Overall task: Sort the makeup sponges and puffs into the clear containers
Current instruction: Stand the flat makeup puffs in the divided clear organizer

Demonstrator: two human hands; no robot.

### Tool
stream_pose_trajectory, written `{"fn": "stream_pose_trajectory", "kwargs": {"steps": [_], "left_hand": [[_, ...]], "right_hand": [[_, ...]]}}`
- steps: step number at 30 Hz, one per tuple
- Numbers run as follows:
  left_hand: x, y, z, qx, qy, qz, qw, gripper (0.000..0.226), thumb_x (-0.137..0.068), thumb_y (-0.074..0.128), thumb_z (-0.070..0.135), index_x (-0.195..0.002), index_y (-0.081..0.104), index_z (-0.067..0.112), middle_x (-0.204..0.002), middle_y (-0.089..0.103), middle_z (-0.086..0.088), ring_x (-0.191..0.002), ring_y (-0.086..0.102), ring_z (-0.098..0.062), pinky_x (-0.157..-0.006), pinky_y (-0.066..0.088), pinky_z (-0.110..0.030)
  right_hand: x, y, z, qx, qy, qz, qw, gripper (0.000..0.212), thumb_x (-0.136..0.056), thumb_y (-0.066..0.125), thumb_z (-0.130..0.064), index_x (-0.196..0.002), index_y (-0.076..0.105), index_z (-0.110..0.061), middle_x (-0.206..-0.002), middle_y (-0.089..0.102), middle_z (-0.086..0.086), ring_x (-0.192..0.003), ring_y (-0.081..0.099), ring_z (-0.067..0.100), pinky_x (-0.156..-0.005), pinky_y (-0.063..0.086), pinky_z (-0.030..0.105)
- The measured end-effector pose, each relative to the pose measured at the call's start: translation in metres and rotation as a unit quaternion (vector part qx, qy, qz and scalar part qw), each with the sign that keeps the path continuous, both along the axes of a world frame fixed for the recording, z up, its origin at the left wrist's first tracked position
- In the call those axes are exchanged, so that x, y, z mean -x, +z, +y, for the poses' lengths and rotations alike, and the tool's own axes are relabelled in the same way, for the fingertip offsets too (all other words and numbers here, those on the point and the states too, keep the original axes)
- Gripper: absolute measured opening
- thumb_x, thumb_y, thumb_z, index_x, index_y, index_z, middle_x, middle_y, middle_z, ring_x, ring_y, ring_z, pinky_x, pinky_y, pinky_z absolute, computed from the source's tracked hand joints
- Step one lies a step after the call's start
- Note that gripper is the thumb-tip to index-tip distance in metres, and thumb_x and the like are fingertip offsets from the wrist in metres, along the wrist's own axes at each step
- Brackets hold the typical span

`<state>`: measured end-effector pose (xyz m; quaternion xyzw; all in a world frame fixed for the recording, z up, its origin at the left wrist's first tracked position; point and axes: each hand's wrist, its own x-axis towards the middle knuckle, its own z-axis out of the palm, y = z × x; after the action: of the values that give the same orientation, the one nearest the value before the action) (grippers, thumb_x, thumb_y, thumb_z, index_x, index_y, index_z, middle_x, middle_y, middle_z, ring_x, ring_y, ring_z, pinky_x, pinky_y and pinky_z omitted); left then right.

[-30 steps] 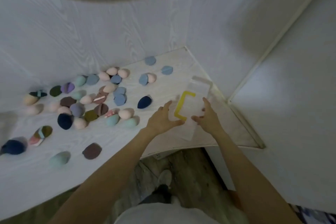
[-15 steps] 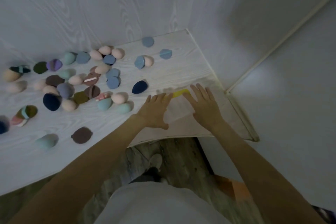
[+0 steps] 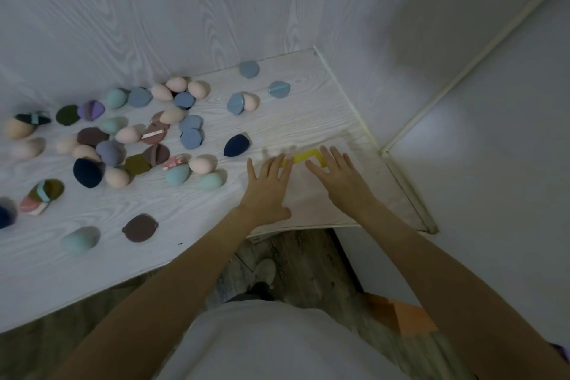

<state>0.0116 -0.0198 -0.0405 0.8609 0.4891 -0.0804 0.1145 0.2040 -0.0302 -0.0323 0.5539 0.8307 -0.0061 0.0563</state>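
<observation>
Both hands, left [image 3: 267, 187] and right [image 3: 340, 177], lie flat, fingers straight, on the clear container [image 3: 303, 191]; contents unclear, sponges [image 3: 172, 145] left of it.

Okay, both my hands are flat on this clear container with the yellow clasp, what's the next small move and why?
Probably open the clear container: both the left hand and right hand lie flat on it beside its yellow clasp, and every sponge, like the navy sponge, sits outside.

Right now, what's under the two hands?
A clear container with a yellow clip, lying flat on the table. Left hand and right hand cover its sides; contents can't be seen.
</observation>
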Motion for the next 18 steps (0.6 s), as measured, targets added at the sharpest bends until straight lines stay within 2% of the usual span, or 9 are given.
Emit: {"fn": "stream_pose_trajectory", "kwargs": {"steps": [2, 5, 8, 11, 14, 16, 18], "left_hand": [[-0.001, 0.003, -0.001, 0.01, -0.002, 0.015, 1.0, 0.112, -0.072, 0.066, 0.048, -0.148, -0.007, 0.011, -0.156, -0.001, -0.014, -0.142, 0.004, -0.027, -0.107, -0.001, -0.068], [-0.002, 0.01, -0.002, 0.005, -0.021, 0.036, 0.999, 0.113, -0.072, 0.066, 0.047, -0.148, -0.009, 0.009, -0.155, -0.001, -0.015, -0.142, 0.004, -0.029, -0.105, 0.002, -0.071], [-0.001, 0.018, -0.001, 0.003, -0.034, 0.052, 0.998, 0.114, -0.072, 0.065, 0.046, -0.147, -0.011, 0.007, -0.155, -0.003, -0.016, -0.142, 0.003, -0.029, -0.103, 0.003, -0.072], [-0.001, 0.021, -0.001, 0.017, -0.043, 0.063, 0.997, 0.116, -0.072, 0.066, 0.048, -0.146, -0.014, 0.007, -0.155, -0.009, -0.017, -0.142, -0.002, -0.03, -0.102, 0.002, -0.073], [-0.001, 0.024, -0.003, 0.079, -0.04, 0.038, 0.995, 0.117, -0.073, 0.068, 0.048, -0.146, -0.015, 0.009, -0.155, -0.016, -0.015, -0.143, -0.008, -0.029, -0.105, -0.004, -0.069], [0.003, 0.03, 0.0, 0.128, -0.037, 0.015, 0.991, 0.116, -0.073, 0.07, 0.047, -0.147, -0.012, 0.011, -0.155, -0.015, -0.013, -0.143, -0.008, -0.028, -0.111, -0.002, -0.061], [0.012, 0.039, 0.007, 0.137, -0.048, 0.002, 0.989, 0.109, -0.073, 0.071, 0.047, -0.15, -0.001, 0.016, -0.156, -0.009, -0.011, -0.143, -0.004, -0.028, -0.114, 0.005, -0.051]], "right_hand": [[0.002, 0.002, -0.004, -0.006, 0.005, 0.003, 1.0, 0.055, -0.07, 0.04, 0.009, -0.119, 0.061, -0.005, -0.124, 0.053, 0.034, -0.11, 0.054, 0.051, -0.082, 0.048, 0.063], [0.002, 0.001, -0.011, -0.021, -0.009, -0.005, 1.0, 0.055, -0.077, 0.026, 0.001, -0.118, 0.062, -0.008, -0.122, 0.055, 0.032, -0.108, 0.056, 0.048, -0.082, 0.051, 0.059], [0.001, -0.001, -0.015, -0.079, -0.018, -0.012, 0.997, 0.052, -0.081, 0.025, -0.002, -0.114, 0.064, -0.01, -0.117, 0.06, 0.027, -0.102, 0.061, 0.043, -0.076, 0.055, 0.051], [0.005, 0.002, -0.018, -0.116, -0.017, -0.015, 0.993, 0.042, -0.083, 0.033, -0.002, -0.108, 0.065, -0.012, -0.112, 0.064, 0.022, -0.096, 0.064, 0.038, -0.069, 0.056, 0.043], [0.009, 0.005, -0.02, -0.105, -0.034, -0.049, 0.993, 0.031, -0.077, 0.058, -0.001, -0.103, 0.06, -0.016, -0.107, 0.064, 0.014, -0.091, 0.063, 0.032, -0.064, 0.052, 0.038], [0.004, 0.011, -0.02, -0.05, -0.047, -0.041, 0.997, 0.057, -0.058, 0.079, -0.009, -0.11, 0.058, -0.018, -0.112, 0.061, 0.013, -0.095, 0.06, 0.032, -0.07, 0.049, 0.04], [-0.006, 0.023, -0.019, 0.01, -0.019, -0.007, 1.0, 0.081, -0.049, 0.088, -0.024, -0.122, 0.055, -0.02, -0.123, 0.058, 0.013, -0.104, 0.057, 0.033, -0.08, 0.045, 0.042]]}}
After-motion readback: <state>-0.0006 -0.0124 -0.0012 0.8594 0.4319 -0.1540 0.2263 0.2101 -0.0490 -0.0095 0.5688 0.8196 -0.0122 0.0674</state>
